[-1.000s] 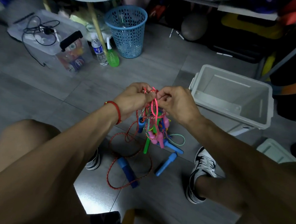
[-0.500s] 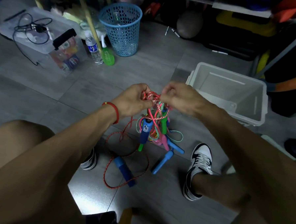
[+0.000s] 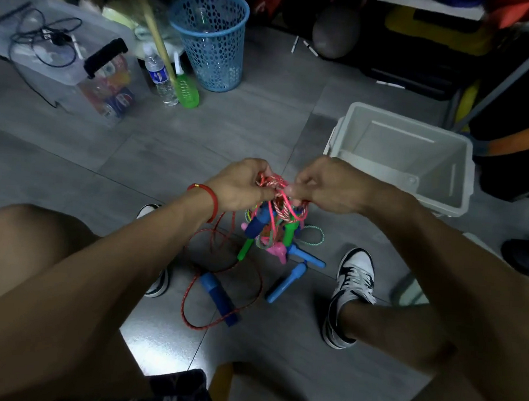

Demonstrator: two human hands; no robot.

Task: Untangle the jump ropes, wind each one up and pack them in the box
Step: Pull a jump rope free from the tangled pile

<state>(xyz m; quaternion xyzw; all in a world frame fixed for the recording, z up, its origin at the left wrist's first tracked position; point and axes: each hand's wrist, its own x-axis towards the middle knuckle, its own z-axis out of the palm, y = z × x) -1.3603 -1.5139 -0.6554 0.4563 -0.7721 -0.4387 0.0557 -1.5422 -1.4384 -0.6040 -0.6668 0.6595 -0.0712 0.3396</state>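
Note:
A tangle of jump ropes hangs between my hands above the floor, with red, pink and green cords and blue, green and pink handles knotted together. My left hand pinches the red cord at the top of the knot. My right hand pinches the cords right beside it. A red rope loops on the floor to a dark blue handle. Two light blue handles rest on the tiles under the tangle. The open white box stands at the right, empty inside.
A blue mesh basket stands at the back, with a water bottle and a green bottle beside it. A clear lidded bin with cables sits back left. My shoes flank the ropes. A white lid lies right.
The tangle has been lifted a little and a dark blue handle has swung up in front of it. My hands stay together at the top of the knot.

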